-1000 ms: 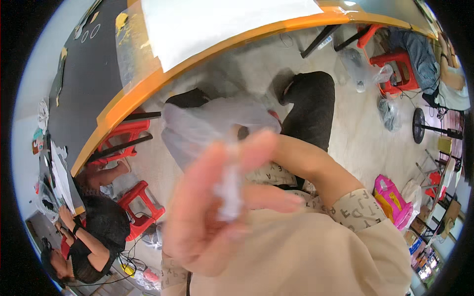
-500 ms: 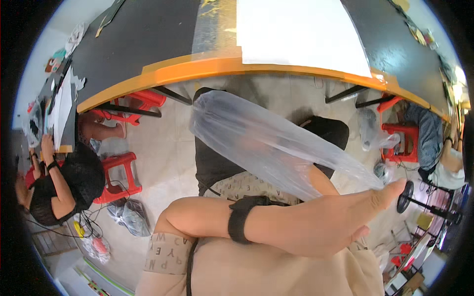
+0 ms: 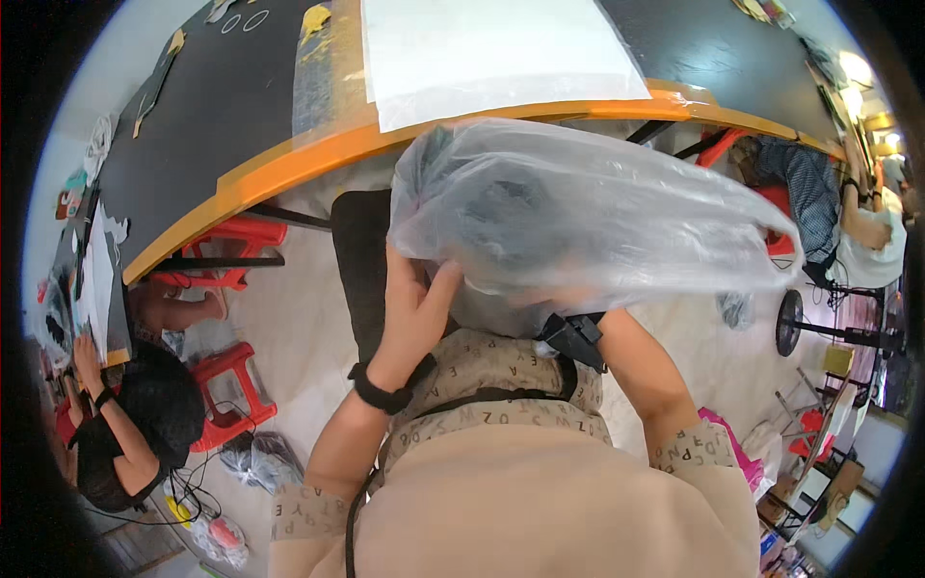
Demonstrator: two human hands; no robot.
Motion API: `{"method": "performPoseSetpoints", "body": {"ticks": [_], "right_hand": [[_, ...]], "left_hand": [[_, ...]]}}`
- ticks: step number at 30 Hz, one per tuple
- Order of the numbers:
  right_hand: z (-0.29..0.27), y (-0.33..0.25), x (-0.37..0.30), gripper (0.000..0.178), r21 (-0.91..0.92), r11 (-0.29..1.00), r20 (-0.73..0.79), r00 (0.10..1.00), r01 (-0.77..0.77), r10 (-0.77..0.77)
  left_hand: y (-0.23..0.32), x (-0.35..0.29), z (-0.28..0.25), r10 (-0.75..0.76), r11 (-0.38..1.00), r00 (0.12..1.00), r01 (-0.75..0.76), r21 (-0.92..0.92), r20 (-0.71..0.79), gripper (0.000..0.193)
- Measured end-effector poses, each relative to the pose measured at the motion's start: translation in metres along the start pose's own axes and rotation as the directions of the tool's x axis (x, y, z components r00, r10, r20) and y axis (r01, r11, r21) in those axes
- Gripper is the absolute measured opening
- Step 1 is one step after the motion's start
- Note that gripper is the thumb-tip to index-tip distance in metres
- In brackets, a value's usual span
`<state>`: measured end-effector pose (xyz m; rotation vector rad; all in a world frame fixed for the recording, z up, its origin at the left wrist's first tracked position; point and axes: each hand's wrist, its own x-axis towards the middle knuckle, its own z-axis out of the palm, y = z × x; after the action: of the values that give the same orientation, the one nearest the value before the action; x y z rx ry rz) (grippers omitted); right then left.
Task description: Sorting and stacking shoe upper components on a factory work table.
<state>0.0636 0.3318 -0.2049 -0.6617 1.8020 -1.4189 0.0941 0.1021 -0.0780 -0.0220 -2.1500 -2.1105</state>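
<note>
Big workroom with a pale floor (image 3: 289, 318) seen from above. Long black surface (image 3: 241, 106) with an orange edge across the top, bent by the lens. White sheet (image 3: 491, 48) lying on it, reaching to the orange edge. Thin clear film (image 3: 332, 67) just beside the sheet on its left.

Below the surface edge, a big clear plastic bag (image 3: 597, 212), puffed up and held out in front of the body. Something dark showing through it, too blurry to name. Bag stretching out to the right, its end near a black round stand (image 3: 792, 323) on the floor.

Left hand (image 3: 414, 308) on the bag's lower left side, fingers closed on the plastic, thumb up against it. Black band on that wrist. Right hand hidden behind the bag, only the forearm and a black wrist strap (image 3: 575, 337) showing; cannot tell if it grips or not.

Red stools (image 3: 231, 385) under the surface on the left. Another person in black (image 3: 135, 424) sitting low at the left, arms up at the surface. More red stools and another seated person (image 3: 867, 231) far right. Small bags (image 3: 255, 458) and cords on the floor near the left stools.
</note>
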Motion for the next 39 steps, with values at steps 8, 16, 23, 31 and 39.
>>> {"method": "performPoseSetpoints", "body": {"ticks": [8, 16, 23, 31, 39], "right_hand": [[0.013, -0.026, 0.002, 0.052, 0.111, 0.992, -0.106, 0.993, 0.057, -0.045], [-0.022, -0.037, -0.034, 0.052, 0.218, 0.968, -0.214, 0.974, 0.124, -0.077], [-0.031, -0.056, -0.038, 0.052, 0.3, 0.932, -0.309, 0.945, 0.202, -0.105], [-0.046, -0.082, -0.073, 0.052, 0.296, 0.891, -0.546, 0.826, 0.343, -0.137], [-0.062, -0.107, -0.081, 0.052, 0.297, 0.82, -0.651, 0.732, 0.489, -0.2]], "left_hand": [[0.027, 0.03, 0.03, 0.058, 0.995, 0.997, -0.062, -0.077, -0.05, 0.054], [0.081, 0.06, 0.019, -0.015, 0.933, 0.982, 0.081, -0.351, 0.188, 0.037], [0.06, 0.065, -0.008, -0.074, 0.801, 0.997, 0.041, -0.598, -0.032, 0.007], [0.028, 0.058, -0.09, -0.196, 0.726, 0.974, 0.064, -0.684, -0.117, 0.034], [0.026, 0.031, -0.114, -0.082, 0.971, 0.961, 0.017, -0.239, -0.265, 0.03]]}}
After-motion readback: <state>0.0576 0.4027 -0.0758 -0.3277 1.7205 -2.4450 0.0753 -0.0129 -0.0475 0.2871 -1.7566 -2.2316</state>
